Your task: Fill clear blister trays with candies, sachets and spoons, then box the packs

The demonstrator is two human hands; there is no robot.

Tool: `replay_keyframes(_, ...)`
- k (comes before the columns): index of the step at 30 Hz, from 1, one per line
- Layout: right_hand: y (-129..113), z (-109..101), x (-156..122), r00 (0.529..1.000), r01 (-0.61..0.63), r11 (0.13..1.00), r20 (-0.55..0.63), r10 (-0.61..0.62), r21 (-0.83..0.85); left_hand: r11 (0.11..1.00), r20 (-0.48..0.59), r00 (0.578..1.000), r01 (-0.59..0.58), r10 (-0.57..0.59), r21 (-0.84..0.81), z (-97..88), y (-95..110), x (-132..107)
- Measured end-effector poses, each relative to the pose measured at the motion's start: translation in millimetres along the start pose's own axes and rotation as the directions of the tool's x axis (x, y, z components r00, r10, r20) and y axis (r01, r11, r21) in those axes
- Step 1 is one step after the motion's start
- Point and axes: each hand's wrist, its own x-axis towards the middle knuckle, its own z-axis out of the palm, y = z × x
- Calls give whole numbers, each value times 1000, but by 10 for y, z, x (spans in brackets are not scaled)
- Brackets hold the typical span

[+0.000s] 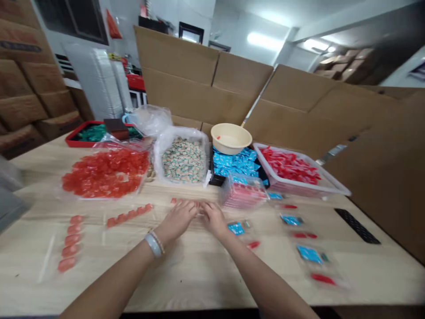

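Observation:
My left hand (179, 217) and my right hand (214, 217) meet low over the middle of the table. Their fingers are curled and close together; whatever lies under the fingertips is hidden and blurred. A small red piece (173, 200) shows just beyond my left fingers. To the left, a slanted row of red pieces (128, 215) and an upright row of red pieces (71, 241) lie on the wood. A stack of clear packs (244, 192) stands right of my right hand, and a clear pack with a blue sachet (236, 228) lies nearer.
Behind are a heap of red pieces (106, 173), a lined bin of small printed packets (183, 161), blue sachets (235, 161) under a cream basin (231, 138), and a white tray of red items (292, 166). Cardboard panels (186, 84) wall the back. A black strip (357, 226) lies right.

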Motion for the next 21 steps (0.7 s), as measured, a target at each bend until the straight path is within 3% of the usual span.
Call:
replay_keyframes(4, -135, -250, -252, 995, -38, 999, -90, 38, 6, 994, -99, 989, -108, 110, 24, -233, 284, -44)
replay_keyframes(7, -210, -647, -576, 988, -12, 997, -153, 23, 73, 984, -201, 966, -174, 162, -43, -390, 536, -118)
replay_keyframes(9, -212, -989, -837, 987, -24, 989, -153, 46, 145, 983, -316, 946, -127, 79, -134, -421, 690, -158)
replay_keyframes(11, -138, -1340, -1094, 989, -99, 957, -78, 124, 273, 951, -393, 909, 10, -137, -308, -356, 856, -151)
replay_keyframes(13, 36, -1632, -1299, 969, -247, 861, 112, 220, 445, 812, -278, 900, 128, -337, -570, -198, 1058, -77)
replay_keyframes(15, 304, -1806, -1416, 895, -435, 711, 350, 277, 553, 573, -32, 917, 220, -397, -790, 17, 1284, 52)
replay_keyframes(17, 616, -1832, -1436, 807, -578, 621, 485, 337, 530, 365, 166, 890, 336, -424, -868, 232, 1484, 193)
replay_keyframes(19, 901, -1729, -1382, 766, -635, 624, 481, 427, 456, 292, 278, 838, 444, -470, -847, 404, 1609, 295)
replay_keyframes(21, 1101, -1550, -1294, 765, -640, 661, 405, 501, 391, 364, 283, 808, 506, -516, -782, 517, 1654, 336)
